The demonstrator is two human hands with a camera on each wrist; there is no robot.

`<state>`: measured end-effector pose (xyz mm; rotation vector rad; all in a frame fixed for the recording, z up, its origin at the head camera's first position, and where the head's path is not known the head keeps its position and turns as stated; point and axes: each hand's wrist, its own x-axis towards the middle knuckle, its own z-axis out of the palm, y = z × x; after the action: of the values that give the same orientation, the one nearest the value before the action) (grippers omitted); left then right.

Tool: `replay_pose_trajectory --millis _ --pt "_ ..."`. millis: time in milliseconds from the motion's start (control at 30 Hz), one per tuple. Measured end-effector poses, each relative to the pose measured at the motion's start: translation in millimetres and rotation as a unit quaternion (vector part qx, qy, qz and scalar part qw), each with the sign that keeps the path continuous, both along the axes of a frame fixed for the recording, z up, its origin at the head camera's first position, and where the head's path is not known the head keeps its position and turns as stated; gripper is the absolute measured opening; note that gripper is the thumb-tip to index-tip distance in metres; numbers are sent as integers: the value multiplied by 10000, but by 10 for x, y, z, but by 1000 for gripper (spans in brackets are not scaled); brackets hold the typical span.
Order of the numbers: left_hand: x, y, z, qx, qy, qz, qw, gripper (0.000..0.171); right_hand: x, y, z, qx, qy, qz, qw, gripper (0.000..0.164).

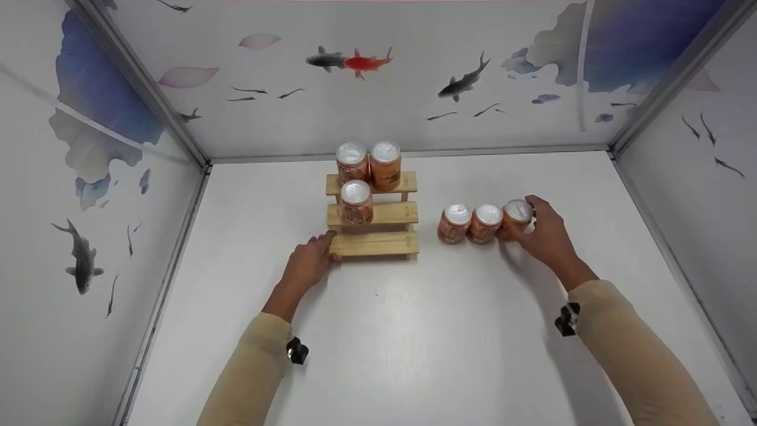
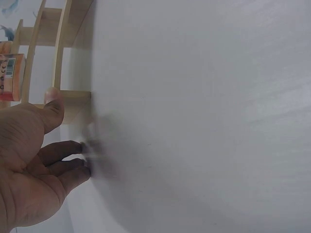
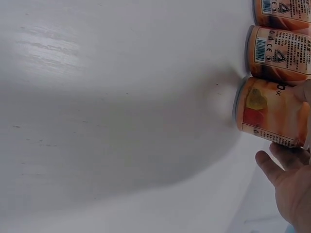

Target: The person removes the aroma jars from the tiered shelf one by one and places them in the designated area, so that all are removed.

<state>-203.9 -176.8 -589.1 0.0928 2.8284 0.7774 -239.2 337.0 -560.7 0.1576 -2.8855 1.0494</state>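
My right hand (image 1: 547, 236) grips the rightmost orange can (image 1: 516, 216), its thumb on the near side and fingers round the right side. That can stands at the end of a row with two like it, the middle can (image 1: 485, 223) and left can (image 1: 455, 223), all with silver tops. My left hand (image 1: 309, 263) is at the left end of a three-step wooden rack (image 1: 374, 244). The thumb (image 2: 53, 104) touches the lowest step's end, while the other fingers (image 2: 73, 179) bend loosely beside the rack.
Two cans, one on the left (image 1: 352, 163) and one on the right (image 1: 386, 165), stand on the top step. Another can (image 1: 356, 202) stands at the left of the middle step. Fish-printed panels (image 1: 402, 106) wall in the white table (image 1: 378, 331) at the back and sides.
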Motion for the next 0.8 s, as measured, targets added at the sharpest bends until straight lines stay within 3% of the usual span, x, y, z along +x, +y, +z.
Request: replay_pose_trajectory --millis 400,800 --pt "-19 -18 27 -118 9 -92 9999 58 -66 -149 198 380 491 -50 9981 72" --pt "-2 -3 -7 33 -216 136 9997 59 -124 -633 398 620 586 341 9958 75"
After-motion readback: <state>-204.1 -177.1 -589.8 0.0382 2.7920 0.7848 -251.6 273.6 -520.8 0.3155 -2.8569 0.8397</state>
